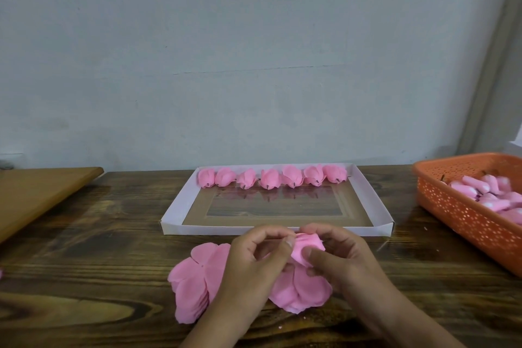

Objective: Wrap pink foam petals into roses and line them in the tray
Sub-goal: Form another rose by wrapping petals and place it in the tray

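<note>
At the near edge of the dark wooden bench (84, 234), the left hand (248, 260) and right hand (339, 257) are pinching a half-wrapped pink foam rose (306, 247) above loose pink foam petals (192, 285). Just behind, a shallow white cardboard tray (175, 206) is holding seven finished pink foam roses (271, 177) along its far wall. An orange perforated plastic basket (463, 215) of pink buds is sitting at the right edge.

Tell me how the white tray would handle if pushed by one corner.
The tray looks like thin folded card, so probably light and easy to slide. Its walls may flex. The seven roses lie loose in it and could shift.
</note>
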The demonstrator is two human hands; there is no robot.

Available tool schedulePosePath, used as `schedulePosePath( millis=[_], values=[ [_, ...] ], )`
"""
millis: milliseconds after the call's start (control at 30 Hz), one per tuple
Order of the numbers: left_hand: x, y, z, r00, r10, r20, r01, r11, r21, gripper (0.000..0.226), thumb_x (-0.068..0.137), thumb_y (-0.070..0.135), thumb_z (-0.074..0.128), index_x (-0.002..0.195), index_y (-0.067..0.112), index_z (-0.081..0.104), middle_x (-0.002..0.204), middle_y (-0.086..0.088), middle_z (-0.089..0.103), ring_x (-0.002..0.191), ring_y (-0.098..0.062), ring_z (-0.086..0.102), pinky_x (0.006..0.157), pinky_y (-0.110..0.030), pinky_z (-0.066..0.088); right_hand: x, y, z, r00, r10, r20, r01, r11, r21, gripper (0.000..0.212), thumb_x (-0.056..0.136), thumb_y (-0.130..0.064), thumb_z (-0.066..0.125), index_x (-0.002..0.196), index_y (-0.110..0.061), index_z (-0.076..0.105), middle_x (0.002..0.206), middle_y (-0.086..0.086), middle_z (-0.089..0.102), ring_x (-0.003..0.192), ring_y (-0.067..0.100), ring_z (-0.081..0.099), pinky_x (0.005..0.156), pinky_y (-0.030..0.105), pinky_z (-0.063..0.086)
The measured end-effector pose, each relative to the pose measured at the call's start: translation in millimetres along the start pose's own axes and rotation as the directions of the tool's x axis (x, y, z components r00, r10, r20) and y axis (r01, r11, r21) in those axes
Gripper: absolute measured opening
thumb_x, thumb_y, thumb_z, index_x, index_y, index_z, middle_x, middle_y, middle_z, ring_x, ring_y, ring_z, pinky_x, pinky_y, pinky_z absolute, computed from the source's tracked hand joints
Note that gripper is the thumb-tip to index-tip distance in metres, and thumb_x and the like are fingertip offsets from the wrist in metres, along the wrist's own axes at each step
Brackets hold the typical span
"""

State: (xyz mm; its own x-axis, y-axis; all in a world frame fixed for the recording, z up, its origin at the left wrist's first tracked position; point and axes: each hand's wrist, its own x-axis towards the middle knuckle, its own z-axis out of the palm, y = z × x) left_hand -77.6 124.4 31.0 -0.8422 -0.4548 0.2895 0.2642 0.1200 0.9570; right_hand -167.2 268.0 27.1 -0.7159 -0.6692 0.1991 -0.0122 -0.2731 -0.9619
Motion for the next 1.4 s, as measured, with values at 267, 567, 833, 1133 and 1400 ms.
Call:
schedulePosePath(
  millis=[267, 567, 833, 1133, 1400],
  values=[
    [-2, -6, 0, 0.992, 0.102, 0.077, -0.111, 0.986, 0.124, 0.015, 0.084, 0.023, 0.081, 0.095, 0.032, 0.078, 0.105, 0.003, 0.077, 0.103, -0.016, 0.072, 0.087, -0.031, 0.059, 0, 0, 0, 1.0, -0.001, -0.001, 0.001, 1.0, -0.016, 0.029, 0.072, -0.023, 0.084, 0.098, -0.015, 0.074, 0.108, 0.011, 0.075, 0.088, 0.021, 0.072, 0.069, 0.026, 0.056],
    [-3, -3, 3, 0.994, -0.036, 0.101, 0.045, 0.996, -0.082, 0.072, 0.056, 0.055, 0.093, 0.12, 0.035, 0.067, 0.12, 0.012, 0.072, 0.116, -0.004, 0.065, 0.089, -0.017, 0.053, -3, -4, 5, 0.988, 0.129, 0.087, -0.155, 0.871, 0.467, 0.035, 0.076, -0.001, 0.079, 0.108, 0.007, 0.066, 0.114, 0.032, 0.066, 0.095, 0.033, 0.07, 0.086, 0.035, 0.059],
    [-11, -2, 13, 0.97, -0.042, 0.238, 0.076, 0.988, -0.134, 0.058, 0.065, 0.053, 0.091, 0.117, 0.041, 0.069, 0.115, 0.0, 0.075, 0.112, -0.015, 0.07, 0.088, -0.022, 0.055, -8, -10, 19, 0.983, 0.113, 0.147, -0.171, 0.858, 0.484, 0.05, 0.059, -0.014, 0.093, 0.1, 0.003, 0.071, 0.096, 0.025, 0.07, 0.083, 0.027, 0.07, 0.075, 0.032, 0.059],
    [-11, 2, 11, 0.981, -0.004, 0.193, 0.023, 0.995, -0.093, 0.039, 0.085, 0.049, 0.067, 0.122, 0.036, 0.071, 0.125, 0.002, 0.072, 0.122, -0.011, 0.064, 0.095, -0.021, 0.051, -9, -8, 20, 0.965, 0.188, 0.185, -0.262, 0.767, 0.586, 0.054, 0.057, -0.009, 0.094, 0.105, 0.001, 0.071, 0.104, 0.025, 0.07, 0.087, 0.025, 0.073, 0.072, 0.03, 0.062],
    [-10, 1, 14, 0.997, -0.034, 0.065, 0.041, 0.993, -0.112, 0.041, 0.082, 0.059, 0.064, 0.1, 0.024, 0.077, 0.12, 0.005, 0.074, 0.113, -0.018, 0.07, 0.088, -0.038, 0.061, -11, -4, 27, 0.93, 0.222, 0.293, -0.357, 0.736, 0.576, 0.056, 0.071, -0.01, 0.084, 0.121, 0.002, 0.064, 0.114, 0.024, 0.069, 0.09, 0.025, 0.073, 0.072, 0.029, 0.061]
  ],
)
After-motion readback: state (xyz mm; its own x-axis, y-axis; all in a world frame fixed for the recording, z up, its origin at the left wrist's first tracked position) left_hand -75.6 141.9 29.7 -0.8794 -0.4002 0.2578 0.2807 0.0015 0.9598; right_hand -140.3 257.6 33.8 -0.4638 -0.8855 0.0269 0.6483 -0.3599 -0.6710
